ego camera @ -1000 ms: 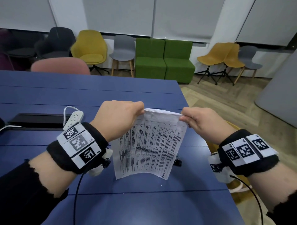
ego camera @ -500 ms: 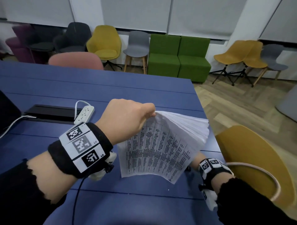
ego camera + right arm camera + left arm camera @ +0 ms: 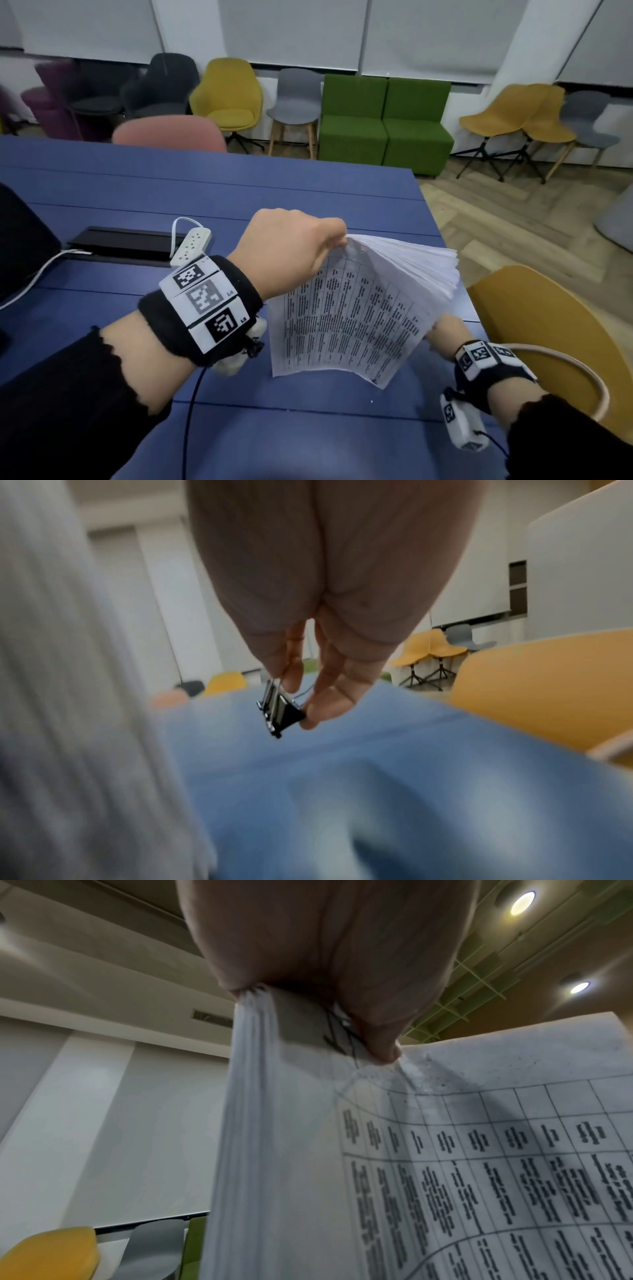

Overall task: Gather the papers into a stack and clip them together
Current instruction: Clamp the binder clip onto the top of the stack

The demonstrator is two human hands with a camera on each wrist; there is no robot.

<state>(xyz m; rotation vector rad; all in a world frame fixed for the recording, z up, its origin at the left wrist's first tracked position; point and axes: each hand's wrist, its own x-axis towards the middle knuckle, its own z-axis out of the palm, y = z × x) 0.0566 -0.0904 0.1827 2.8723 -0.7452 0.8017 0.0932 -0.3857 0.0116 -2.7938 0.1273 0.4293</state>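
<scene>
— Where was the stack of papers held?
— It was pinched by one top corner in the left hand, hanging above the table.
— And the clip?
— It was pinched in the right hand, beside the papers' lower edge.

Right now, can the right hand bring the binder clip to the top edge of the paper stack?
Probably yes. The right hand pinches the binder clip just beside the paper stack, which the left hand holds up by one top corner; the rest of that edge looks free.
</scene>
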